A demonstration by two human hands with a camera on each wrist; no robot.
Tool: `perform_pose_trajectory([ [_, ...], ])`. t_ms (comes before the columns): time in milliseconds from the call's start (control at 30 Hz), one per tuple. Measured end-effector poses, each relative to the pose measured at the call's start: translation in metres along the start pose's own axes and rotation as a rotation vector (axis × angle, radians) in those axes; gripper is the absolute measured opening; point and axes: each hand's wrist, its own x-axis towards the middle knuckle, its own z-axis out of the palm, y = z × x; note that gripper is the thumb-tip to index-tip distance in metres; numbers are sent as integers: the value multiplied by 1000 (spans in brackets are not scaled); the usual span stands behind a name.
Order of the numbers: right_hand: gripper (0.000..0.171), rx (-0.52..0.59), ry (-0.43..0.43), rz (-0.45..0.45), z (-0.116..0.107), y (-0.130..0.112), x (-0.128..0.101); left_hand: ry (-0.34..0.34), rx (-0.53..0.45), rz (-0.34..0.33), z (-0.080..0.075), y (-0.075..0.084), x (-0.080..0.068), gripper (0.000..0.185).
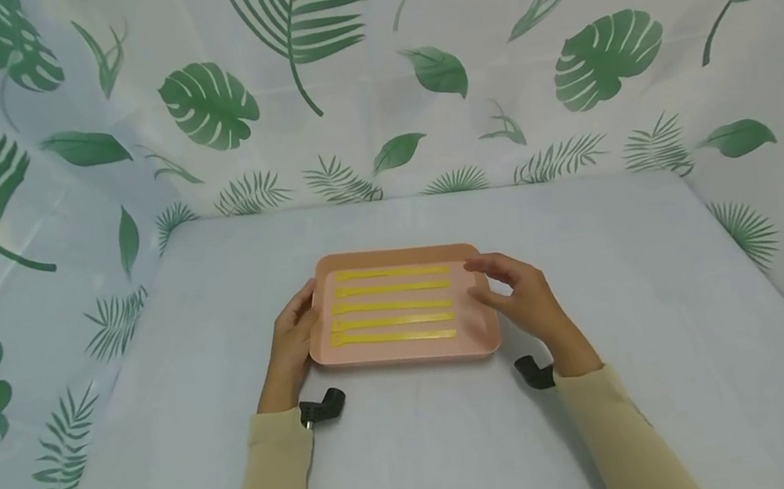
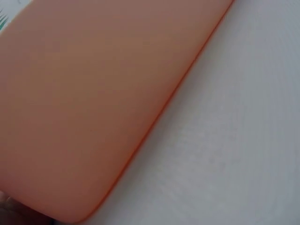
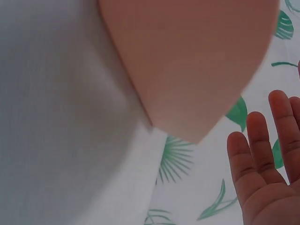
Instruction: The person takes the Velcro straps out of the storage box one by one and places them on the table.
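Observation:
A pink tray (image 1: 406, 350) lies on the white table in the middle of the head view. Several flat yellow straps (image 1: 393, 307), each with a wider looped end at the left, lie side by side in it. My left hand (image 1: 292, 336) grips the tray's left end, thumb at the rim; the left wrist view shows only a bit of finger at the tray's corner. My right hand (image 1: 525, 297) is at the tray's right end, fingertips over the rim in the head view. In the right wrist view, its visible fingers (image 3: 259, 140) are extended and apart from the tray.
White cloth covers the table (image 1: 420, 455). A white backdrop with green leaf prints (image 1: 348, 135) rises behind and at both sides. Black wrist-worn pieces (image 1: 324, 406) jut inward from both wrists, near the tray's front corners.

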Motion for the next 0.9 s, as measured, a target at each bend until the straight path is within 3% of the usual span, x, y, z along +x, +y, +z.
perform_pose_trajectory([
  [367, 39, 115, -105, 94, 26, -8, 7, 19, -25, -44, 0, 2, 2, 54],
  [733, 37, 167, -217, 84, 54, -15, 13, 36, -35, -47, -1, 4, 2, 54],
  [900, 34, 142, -253, 88, 64, -17, 12, 34, -36, -39, -1, 4, 3, 53],
])
